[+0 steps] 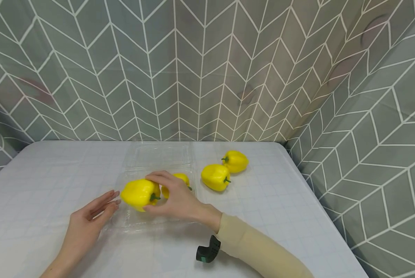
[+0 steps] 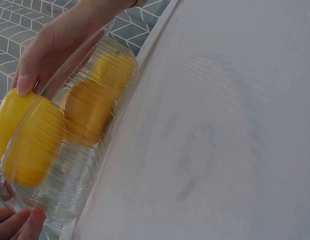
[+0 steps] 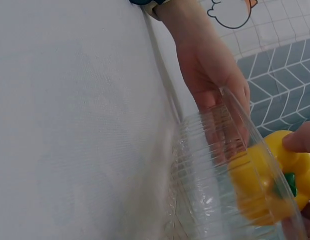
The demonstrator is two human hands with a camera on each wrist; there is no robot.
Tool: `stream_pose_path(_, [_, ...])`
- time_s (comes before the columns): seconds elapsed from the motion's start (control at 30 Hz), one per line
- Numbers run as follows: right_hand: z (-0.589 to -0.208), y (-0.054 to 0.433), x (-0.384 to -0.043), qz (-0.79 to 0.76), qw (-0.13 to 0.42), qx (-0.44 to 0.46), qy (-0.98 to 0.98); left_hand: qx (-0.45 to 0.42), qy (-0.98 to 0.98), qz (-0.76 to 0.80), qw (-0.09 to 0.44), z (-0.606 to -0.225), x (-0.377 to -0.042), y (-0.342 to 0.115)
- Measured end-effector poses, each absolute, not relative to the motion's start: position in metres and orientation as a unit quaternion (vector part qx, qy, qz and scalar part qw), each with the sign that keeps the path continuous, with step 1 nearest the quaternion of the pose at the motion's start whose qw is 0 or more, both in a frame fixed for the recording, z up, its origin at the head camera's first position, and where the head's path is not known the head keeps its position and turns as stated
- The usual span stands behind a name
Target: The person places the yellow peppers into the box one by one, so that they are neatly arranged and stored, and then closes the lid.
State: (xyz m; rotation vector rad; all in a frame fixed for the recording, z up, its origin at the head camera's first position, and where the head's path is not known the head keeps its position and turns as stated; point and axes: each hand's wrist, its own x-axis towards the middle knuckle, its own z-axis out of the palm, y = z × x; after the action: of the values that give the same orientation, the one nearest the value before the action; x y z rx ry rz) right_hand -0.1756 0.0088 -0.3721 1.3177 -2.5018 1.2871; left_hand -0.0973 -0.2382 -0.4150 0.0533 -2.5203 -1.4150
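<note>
My right hand (image 1: 179, 200) grips a yellow bell pepper (image 1: 138, 193) with a green stem, thumb and fingers at its near and far sides. The pepper is over the left part of a clear plastic clamshell box (image 1: 132, 224), and in the left wrist view it shows partly behind the box wall. Another yellow bell pepper (image 1: 182, 178) lies in the box, partly hidden behind my right hand. At the box's left side is my left hand (image 1: 85, 224), fingers loosely extended, fingertips right by the held pepper's left end.
The box's clear lid (image 1: 159, 155) lies folded open toward the table's back edge. Two more yellow bell peppers (image 1: 215, 177) rest on the white table to the right of the box. A patterned curtain (image 1: 200, 69) hangs behind, and a black wrist mount (image 1: 208, 250) sits below my right wrist.
</note>
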Motion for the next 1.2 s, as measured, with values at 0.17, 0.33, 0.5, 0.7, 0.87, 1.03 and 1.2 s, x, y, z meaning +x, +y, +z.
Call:
stream_pose_path(0.17, [-0.377, 0.004, -0.178, 0.391, 0.016, 0.431, -0.813, 0.028, -0.869, -0.479, 0.119, -0.415, -0.099, -0.238])
stream_pose_path(0.33, [-0.379, 0.0, -0.178, 0.344, 0.013, 0.431, -0.834, 0.021, -0.867, -0.484, 0.12, -0.415, -0.098, -0.238])
stream_pose_path(0.5, [-0.377, -0.003, -0.175, 0.301, 0.0, 0.426, -0.853, 0.019, -0.865, -0.488, 0.116, -0.414, -0.097, -0.239])
stream_pose_path(0.7, [-0.378, -0.004, -0.173, 0.27, -0.004, 0.424, -0.864, 0.019, -0.867, -0.484, 0.118, -0.414, -0.097, -0.239])
stream_pose_path(0.87, [-0.379, -0.003, -0.174, 0.249, 0.023, 0.429, -0.868, 0.022, -0.865, -0.488, 0.117, -0.415, -0.098, -0.239])
stream_pose_path(1.03, [-0.377, -0.004, -0.175, 0.231, 0.037, 0.426, -0.874, 0.015, -0.86, -0.496, 0.121, -0.416, -0.097, -0.24])
stream_pose_path(1.2, [-0.375, -0.003, -0.178, 0.215, 0.03, 0.408, -0.887, 0.012, -0.859, -0.497, 0.124, -0.416, -0.098, -0.241])
